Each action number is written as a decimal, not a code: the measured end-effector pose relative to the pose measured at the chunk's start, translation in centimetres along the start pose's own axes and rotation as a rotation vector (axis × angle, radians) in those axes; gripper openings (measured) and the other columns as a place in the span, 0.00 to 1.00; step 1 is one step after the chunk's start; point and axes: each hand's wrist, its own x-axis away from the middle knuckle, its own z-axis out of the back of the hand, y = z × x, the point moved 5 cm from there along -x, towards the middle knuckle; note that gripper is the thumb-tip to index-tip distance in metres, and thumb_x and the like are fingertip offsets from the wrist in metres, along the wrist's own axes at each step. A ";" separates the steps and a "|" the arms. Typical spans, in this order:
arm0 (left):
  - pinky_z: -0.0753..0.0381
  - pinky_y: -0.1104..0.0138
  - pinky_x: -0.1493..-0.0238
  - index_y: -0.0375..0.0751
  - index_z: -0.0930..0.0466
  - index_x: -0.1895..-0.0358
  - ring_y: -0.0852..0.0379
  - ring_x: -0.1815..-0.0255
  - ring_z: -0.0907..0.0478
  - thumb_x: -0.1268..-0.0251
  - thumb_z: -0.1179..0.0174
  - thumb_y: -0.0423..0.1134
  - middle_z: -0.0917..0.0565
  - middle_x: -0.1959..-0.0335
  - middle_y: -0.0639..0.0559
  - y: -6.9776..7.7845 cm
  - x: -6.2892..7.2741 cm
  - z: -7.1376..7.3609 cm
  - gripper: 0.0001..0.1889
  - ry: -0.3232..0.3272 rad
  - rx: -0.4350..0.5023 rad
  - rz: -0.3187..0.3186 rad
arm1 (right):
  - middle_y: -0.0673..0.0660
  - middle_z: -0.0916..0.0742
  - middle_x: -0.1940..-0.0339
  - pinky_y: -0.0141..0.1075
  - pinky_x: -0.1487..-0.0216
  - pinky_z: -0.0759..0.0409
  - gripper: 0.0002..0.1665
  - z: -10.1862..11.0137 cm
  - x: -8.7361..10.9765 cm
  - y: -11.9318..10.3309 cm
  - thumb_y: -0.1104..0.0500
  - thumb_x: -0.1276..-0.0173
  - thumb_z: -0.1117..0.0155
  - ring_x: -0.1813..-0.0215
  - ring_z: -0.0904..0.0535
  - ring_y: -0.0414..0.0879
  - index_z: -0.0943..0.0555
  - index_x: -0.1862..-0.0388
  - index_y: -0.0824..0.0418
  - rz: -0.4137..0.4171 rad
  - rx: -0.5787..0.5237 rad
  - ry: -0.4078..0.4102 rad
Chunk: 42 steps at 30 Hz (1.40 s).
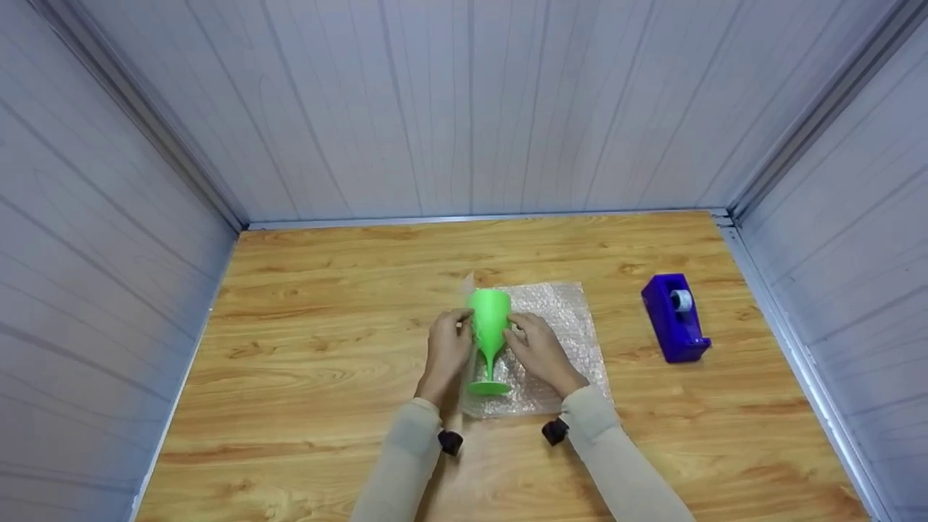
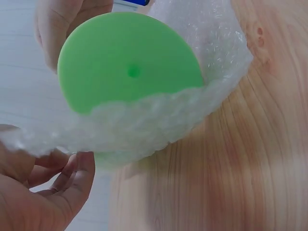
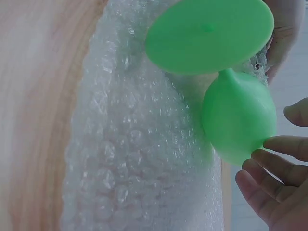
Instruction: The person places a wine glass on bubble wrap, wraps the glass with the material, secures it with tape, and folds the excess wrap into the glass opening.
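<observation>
A bright green plastic goblet [image 1: 491,313] lies on a sheet of bubble wrap [image 1: 562,333], its round foot toward me and its bowl away. On the goblet's left side, my left hand [image 1: 446,348] pinches the wrap's raised edge between thumb and fingers. That lifted edge covers part of the goblet's foot [image 2: 127,62] in the left wrist view. My right hand [image 1: 538,349] is at the opposite side of the bowl, its loosely extended fingertips touching the green bowl [image 3: 238,115]. Most of the sheet spreads flat to the goblet's right.
A blue tape dispenser [image 1: 670,319] with a roll of tape [image 1: 680,300] stands on the wooden table [image 1: 326,304], right of the wrap. Pale panelled walls [image 1: 471,109] close in the table's back and both sides.
</observation>
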 end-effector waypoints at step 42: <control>0.20 0.53 0.49 0.43 0.23 0.41 0.43 0.45 0.23 0.25 0.43 0.41 0.26 0.41 0.40 1.7 0.4 -3.7 0.14 -0.055 -0.110 -0.047 | 0.58 0.14 0.46 0.49 0.42 0.23 0.21 2.4 1.1 2.0 0.57 0.20 0.46 0.45 0.19 0.54 0.23 0.32 0.54 0.114 0.156 0.001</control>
